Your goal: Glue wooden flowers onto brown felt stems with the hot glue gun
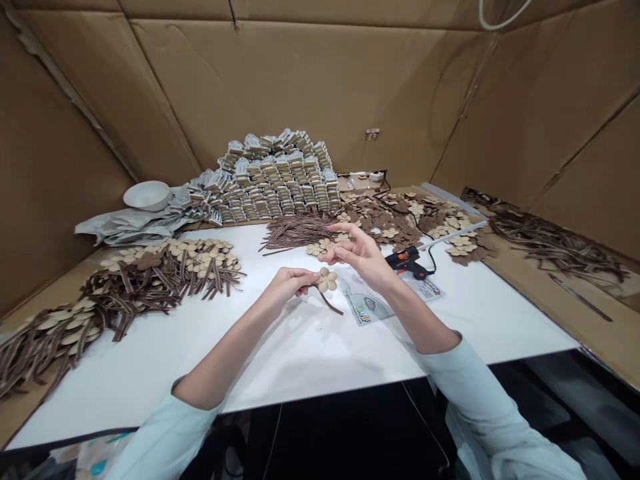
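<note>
My left hand (291,283) pinches a beige felt flower (327,280) by its left edge, above the white table. From beneath the petals a brown stitched ribbon strip (330,305) hangs down to the right. My right hand (361,255) is raised just beyond the flower, apart from it, with fingers loosely spread and nothing visible in them. Behind that hand are a bundle of brown ribbon strips (300,232) and a few beige flowers (316,249). A black and orange glue gun (404,259) lies to its right, near a printed clear DIY mat (373,308).
Flowers with ribbon tails (150,287) pile up on the left. At the back stands a stack of small packets (280,180), beside a white bowl (147,195). Brown and beige flowers fill a tray (453,233) at back right. Cardboard walls (320,87) enclose the table (280,360).
</note>
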`<state>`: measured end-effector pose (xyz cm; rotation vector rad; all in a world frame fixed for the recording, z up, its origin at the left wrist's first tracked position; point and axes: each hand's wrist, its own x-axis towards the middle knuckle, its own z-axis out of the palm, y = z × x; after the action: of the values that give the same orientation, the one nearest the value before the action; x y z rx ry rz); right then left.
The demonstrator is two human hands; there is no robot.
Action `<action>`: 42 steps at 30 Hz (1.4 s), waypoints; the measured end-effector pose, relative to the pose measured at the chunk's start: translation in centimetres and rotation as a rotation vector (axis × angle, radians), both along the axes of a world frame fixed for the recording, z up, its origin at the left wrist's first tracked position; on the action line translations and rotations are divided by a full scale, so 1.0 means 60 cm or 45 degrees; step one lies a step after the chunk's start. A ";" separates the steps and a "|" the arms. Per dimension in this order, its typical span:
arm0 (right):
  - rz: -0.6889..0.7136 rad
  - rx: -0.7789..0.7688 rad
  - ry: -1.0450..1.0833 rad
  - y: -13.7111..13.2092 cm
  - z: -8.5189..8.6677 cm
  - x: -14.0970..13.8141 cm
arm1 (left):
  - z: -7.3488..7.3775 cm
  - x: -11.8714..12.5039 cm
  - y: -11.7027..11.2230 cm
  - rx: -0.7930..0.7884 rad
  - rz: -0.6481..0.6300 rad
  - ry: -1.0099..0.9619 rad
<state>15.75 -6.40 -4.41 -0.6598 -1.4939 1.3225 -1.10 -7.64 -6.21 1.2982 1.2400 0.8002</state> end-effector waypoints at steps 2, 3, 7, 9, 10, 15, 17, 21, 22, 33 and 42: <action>-0.002 0.003 0.001 -0.001 0.001 0.000 | -0.001 0.000 0.001 -0.019 0.013 -0.032; 0.001 0.002 0.011 -0.001 0.001 -0.001 | -0.002 0.000 0.001 -0.027 0.019 -0.047; -0.017 -0.004 0.026 -0.004 0.005 -0.003 | -0.005 -0.001 0.002 -0.042 0.023 -0.075; -0.036 0.001 -0.015 -0.006 0.005 -0.002 | -0.006 -0.002 0.002 -0.043 0.019 -0.078; -0.044 0.007 -0.033 -0.006 0.005 -0.002 | -0.006 -0.002 0.002 -0.044 0.018 -0.079; 0.032 0.021 0.016 -0.008 0.006 0.001 | -0.003 0.000 0.001 -0.057 0.031 -0.077; 0.189 -0.004 0.119 -0.009 0.009 0.003 | -0.002 0.001 0.000 -0.048 0.029 -0.073; 0.548 -0.108 0.235 -0.012 0.012 0.010 | 0.000 0.000 -0.001 0.001 -0.009 -0.035; 0.600 -0.146 0.230 -0.013 0.012 0.012 | 0.000 -0.001 -0.002 0.011 -0.015 -0.025; 0.755 -0.532 0.356 -0.031 0.022 0.010 | 0.002 0.000 -0.006 0.101 -0.069 -0.003; 0.762 -0.651 0.334 -0.034 0.027 0.009 | -0.014 -0.006 0.003 0.102 -0.113 -0.039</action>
<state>16.31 -8.47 -2.76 -0.3282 -1.1767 2.2014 -1.48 -7.44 -7.03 1.3912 1.1282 0.8103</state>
